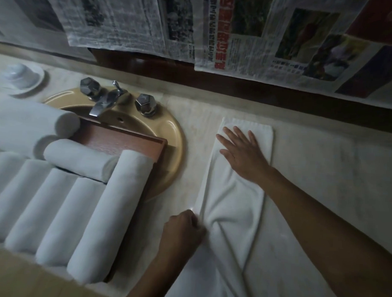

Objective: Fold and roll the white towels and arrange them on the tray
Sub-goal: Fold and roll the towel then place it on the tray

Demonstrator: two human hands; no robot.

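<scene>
Step in hand: folding; the towel [233, 205] lies on the table [323, 175] as a long narrow strip running away from me, and I judge it is being flattened before the roll
Right hand [246, 154]: flat on the far end of the strip, fingers straight and spread, palm pressing the cloth down
Left hand [183, 232]: curled at the near left edge of the strip, fingers pinching the cloth where it bunches into creases
State of the strip: far end smooth and square, near part rumpled, with diagonal folds running toward me and off the bottom of the frame
Next move, as I judge it: pull the pinched edge straight, smooth the creases out, then start a tight roll from one end, keeping the sides even so it matches the others
Where it goes after: the tray [124, 139], a wooden one laid across the sink [173, 147] to my left; bare wood shows at its far right corner
Rolled towels [113, 212]: seven by my count, five side by side in a row and two lying crosswise behind them; the leftmost are cut by the frame, so there may be more
Towels unrolled: one, the strip under my hands
Trays: one
Hands: two, both on the towel
Tap [103, 100]: one spout, two knobs [90, 88]
Cup [20, 75]: one, upside down on one saucer [35, 85], far left
Newspaper sheets [117, 19]: several hung overlapping above the table; too overlapped to count
</scene>
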